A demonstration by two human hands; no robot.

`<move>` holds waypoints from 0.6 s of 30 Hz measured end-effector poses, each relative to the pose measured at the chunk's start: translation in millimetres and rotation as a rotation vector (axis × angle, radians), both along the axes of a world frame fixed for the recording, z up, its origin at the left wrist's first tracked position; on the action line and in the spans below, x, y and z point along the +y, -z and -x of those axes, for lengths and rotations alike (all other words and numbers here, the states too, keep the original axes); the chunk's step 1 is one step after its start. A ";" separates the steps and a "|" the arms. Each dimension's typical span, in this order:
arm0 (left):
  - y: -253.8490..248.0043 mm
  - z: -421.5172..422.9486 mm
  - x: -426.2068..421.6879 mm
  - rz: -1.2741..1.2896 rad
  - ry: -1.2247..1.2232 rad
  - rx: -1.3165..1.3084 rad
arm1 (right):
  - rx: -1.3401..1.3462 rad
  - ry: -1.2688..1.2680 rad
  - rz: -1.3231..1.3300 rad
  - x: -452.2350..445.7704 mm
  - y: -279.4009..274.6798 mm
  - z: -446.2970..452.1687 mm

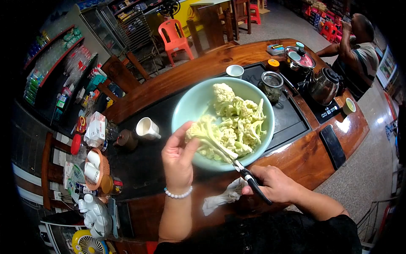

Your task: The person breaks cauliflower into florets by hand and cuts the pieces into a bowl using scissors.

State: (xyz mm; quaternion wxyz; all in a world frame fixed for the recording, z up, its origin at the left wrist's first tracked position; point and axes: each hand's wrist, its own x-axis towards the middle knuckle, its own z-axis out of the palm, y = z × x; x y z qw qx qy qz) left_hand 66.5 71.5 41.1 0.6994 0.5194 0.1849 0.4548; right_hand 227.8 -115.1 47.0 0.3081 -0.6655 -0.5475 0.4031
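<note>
My left hand (179,154), with a beaded bracelet at the wrist, grips a cauliflower piece (207,135) over the left part of a pale green bowl (182,106). In my right hand (272,182) are black-handled scissors (249,178), their blades against the stem of that piece near the bowl's front rim. Cut cauliflower florets (243,118) lie in the bowl, mostly on its right side. A crumpled white cloth (224,197) rests on the table just in front of the bowl.
Left of the bowl stands a white mug (147,128). To its right are a glass jar (272,82), a kettle (325,86), a pot (300,58) and a phone (333,146). Another person (357,55) sits at the far right.
</note>
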 end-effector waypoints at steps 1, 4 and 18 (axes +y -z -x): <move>-0.5 0.6 0.7 0.004 -0.001 -0.002 | 0.018 0.004 0.010 1.0 -2.3 1.7; -0.1 1.7 3.0 0.026 -0.003 -0.034 | 0.079 0.001 0.076 3.8 0.6 5.4; 5.3 7.5 19.5 -0.068 -0.140 0.005 | -0.024 -0.021 0.163 2.8 -0.8 -5.3</move>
